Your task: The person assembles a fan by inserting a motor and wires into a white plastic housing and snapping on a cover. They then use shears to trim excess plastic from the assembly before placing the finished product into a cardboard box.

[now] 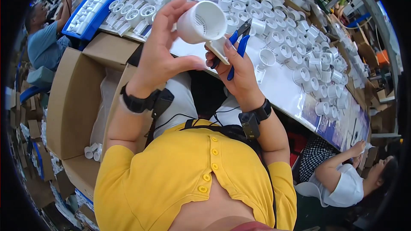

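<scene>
At 12 o'clock: a white cup (201, 22) held up beside blue-handled cutters (242, 46)

The white cup is raised above the near edge of the worktop (280, 83), its mouth tilted toward the wearer, with slots visible inside. The left hand (157, 51), toward 11 o'clock, has hold of it loosely: the fingers of this grip curl around the back, while the thumb stands clear below, pointing to 3 o'clock.

The right hand (243, 70), toward 1 o'clock, has its grip closed about the cutters, whose metal tips point up toward 1 o'clock. Its thumb lies by a flat white piece (218, 52) that reaches from the cup's lower rim; whether the two are joined cannot be told. Each wrist wears a black strap with a small boxy device.

Many similar white parts (284, 51) crowd the worktop from 12 to 2 o'clock. A blue crate (70, 35) of white tubes sits between 10 and 11, and an open cardboard box (64, 102) stands at 9, with a few small white pieces (93, 151) in it toward 8. Other people sit at 10 and 4 o'clock.
</scene>
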`<state>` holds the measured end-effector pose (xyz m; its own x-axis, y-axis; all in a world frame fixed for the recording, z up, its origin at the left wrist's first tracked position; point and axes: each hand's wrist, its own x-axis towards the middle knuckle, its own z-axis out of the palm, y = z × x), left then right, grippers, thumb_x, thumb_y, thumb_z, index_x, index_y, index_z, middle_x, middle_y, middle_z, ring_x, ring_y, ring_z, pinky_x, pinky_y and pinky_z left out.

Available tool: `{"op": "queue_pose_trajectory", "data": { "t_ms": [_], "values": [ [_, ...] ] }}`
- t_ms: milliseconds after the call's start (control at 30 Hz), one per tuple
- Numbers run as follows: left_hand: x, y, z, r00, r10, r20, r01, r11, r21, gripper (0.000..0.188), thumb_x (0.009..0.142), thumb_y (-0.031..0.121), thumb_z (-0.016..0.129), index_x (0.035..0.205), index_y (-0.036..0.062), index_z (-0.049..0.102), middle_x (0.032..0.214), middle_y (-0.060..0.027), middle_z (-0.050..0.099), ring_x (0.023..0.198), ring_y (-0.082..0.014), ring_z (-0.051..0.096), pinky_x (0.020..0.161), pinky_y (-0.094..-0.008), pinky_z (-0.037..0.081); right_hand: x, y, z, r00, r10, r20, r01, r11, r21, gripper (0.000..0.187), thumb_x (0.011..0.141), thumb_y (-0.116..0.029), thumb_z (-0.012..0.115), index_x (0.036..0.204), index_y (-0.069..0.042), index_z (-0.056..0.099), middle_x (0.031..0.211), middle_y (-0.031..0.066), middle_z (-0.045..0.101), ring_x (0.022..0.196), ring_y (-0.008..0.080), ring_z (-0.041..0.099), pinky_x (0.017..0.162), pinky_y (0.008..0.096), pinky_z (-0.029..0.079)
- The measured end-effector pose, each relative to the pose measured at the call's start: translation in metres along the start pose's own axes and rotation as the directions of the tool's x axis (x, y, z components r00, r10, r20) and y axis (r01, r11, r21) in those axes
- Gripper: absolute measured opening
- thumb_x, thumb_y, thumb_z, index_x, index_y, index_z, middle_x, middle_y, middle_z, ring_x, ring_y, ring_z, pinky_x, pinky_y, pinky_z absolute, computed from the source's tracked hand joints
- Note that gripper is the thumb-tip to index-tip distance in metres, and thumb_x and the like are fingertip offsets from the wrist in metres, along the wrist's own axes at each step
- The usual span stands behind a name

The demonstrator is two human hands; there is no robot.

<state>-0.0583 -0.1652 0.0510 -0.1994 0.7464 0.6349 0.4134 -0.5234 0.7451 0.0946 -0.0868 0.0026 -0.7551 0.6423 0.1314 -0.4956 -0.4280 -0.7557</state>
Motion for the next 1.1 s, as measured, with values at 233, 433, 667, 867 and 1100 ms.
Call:
{"op": "queue_pose_trajectory", "data": {
  "t_ms": [233, 433, 667, 867, 1100],
  "values": [
    [0.009, -0.011, 0.043, 0.885, -0.464, -0.029, 0.259, 0.543, -0.799, 0.056, 0.093, 0.052, 0.039, 0.119, 0.0035, 0.048, 0.117, -0.0118, 0.055, 0.108, -0.0206, 0.053, 0.091, -0.0337, 0.044, 0.003, 0.019, -0.004, 0.995, -0.098, -0.024, 0.094, 0.987, -0.127, 0.030, 0.093, -0.022, 0.052, 0.116, -0.003, 0.050, 0.101, 0.0073, 0.058, 0.086, 0.0169, 0.057, 0.076, 0.0295, 0.045],
    [0.019, -0.019, 0.040, 0.880, -0.448, -0.156, 0.188, 0.631, -0.752, 0.046, 0.096, 0.043, 0.034, 0.111, 0.0031, 0.053, 0.107, -0.0156, 0.061, 0.104, -0.0247, 0.057, 0.091, -0.0354, 0.045, 0.001, -0.006, -0.003, 0.939, -0.340, 0.053, 0.280, 0.666, -0.692, 0.029, 0.086, -0.010, 0.061, 0.112, -0.002, 0.051, 0.096, 0.0082, 0.058, 0.084, 0.0168, 0.057, 0.079, 0.0306, 0.047],
    [0.027, -0.027, 0.039, 0.898, -0.401, -0.182, 0.139, 0.650, -0.747, 0.045, 0.098, 0.040, 0.028, 0.102, 0.0043, 0.055, 0.103, -0.0134, 0.061, 0.099, -0.0228, 0.057, 0.086, -0.0342, 0.047, -0.008, -0.085, -0.001, 0.832, -0.351, 0.429, 0.249, -0.456, -0.854, 0.041, 0.068, -0.003, 0.064, 0.109, -0.003, 0.055, 0.088, 0.0092, 0.057, 0.083, 0.0213, 0.055, 0.074, 0.0319, 0.043],
    [0.035, -0.036, 0.057, 0.889, -0.373, -0.266, 0.144, 0.779, -0.610, 0.044, 0.098, 0.039, 0.028, 0.101, 0.0033, 0.054, 0.102, -0.0153, 0.061, 0.096, -0.0244, 0.058, 0.087, -0.0347, 0.046, 0.013, -0.099, 0.020, 0.892, -0.172, 0.419, 0.106, -0.819, -0.563, 0.027, 0.067, -0.010, 0.064, 0.093, -0.007, 0.061, 0.082, 0.0043, 0.056, 0.081, 0.0191, 0.054, 0.068, 0.0313, 0.039],
    [0.041, -0.040, 0.061, 0.874, -0.389, -0.290, 0.125, 0.758, -0.641, 0.044, 0.098, 0.039, 0.028, 0.101, 0.0027, 0.054, 0.101, -0.0160, 0.061, 0.095, -0.0249, 0.059, 0.087, -0.0352, 0.046, 0.023, -0.114, 0.046, 0.956, 0.155, 0.249, 0.244, -0.891, -0.382, 0.013, 0.069, -0.014, 0.063, 0.082, -0.012, 0.062, 0.077, 0.0013, 0.055, 0.081, 0.0182, 0.053, 0.067, 0.0274, 0.036]
  ]
}}
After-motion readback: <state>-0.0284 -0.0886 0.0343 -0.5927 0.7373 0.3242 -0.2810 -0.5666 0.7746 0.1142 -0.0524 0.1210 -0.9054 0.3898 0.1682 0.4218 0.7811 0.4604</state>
